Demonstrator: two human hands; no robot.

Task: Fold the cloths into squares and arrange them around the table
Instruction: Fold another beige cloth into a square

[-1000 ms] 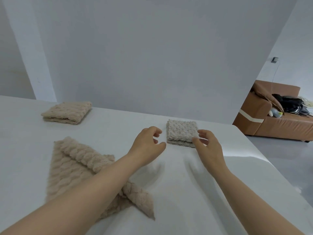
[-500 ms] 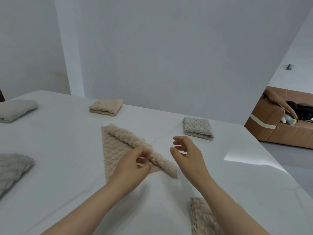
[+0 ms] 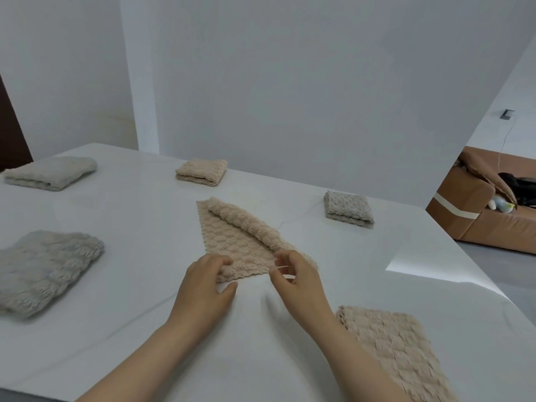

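Left hand (image 3: 204, 288) grips the near corner of the half-folded beige cloth (image 3: 232, 239), with the fingers curled over the fabric and the thumb at its edge. Right hand (image 3: 300, 285) is just beside it, thumb and forefinger drawn into a narrow pinch at the cloth's near right edge. A thin pale strip shows between those fingertips; tag or thread, I cannot tell. Both forearms are bare and reach in from the near side.

The held cloth lies in the middle of the white table (image 3: 130, 216). It is roughly triangular and knobbly in texture. One long side is turned over into a thick ridge that runs from the far left corner down toward the right hand.

Near right, close to the right forearm: an open beige cloth (image 3: 397, 352) lying flat, partly cut off by the lower edge of the view.

Left side: a grey cloth (image 3: 43, 271), thick and loosely folded, blurred at the edge of the view.

Far edge of the table, well apart from one another:
- At the left corner, a pale folded cloth (image 3: 49, 172).
- In the centre, a small beige folded square (image 3: 201, 172).
- To the right, a grey folded square (image 3: 348, 208).

Plain white walls stand behind the table. Through an opening on the right is a brown sofa (image 3: 475, 216) with dark items heaped on its seat.
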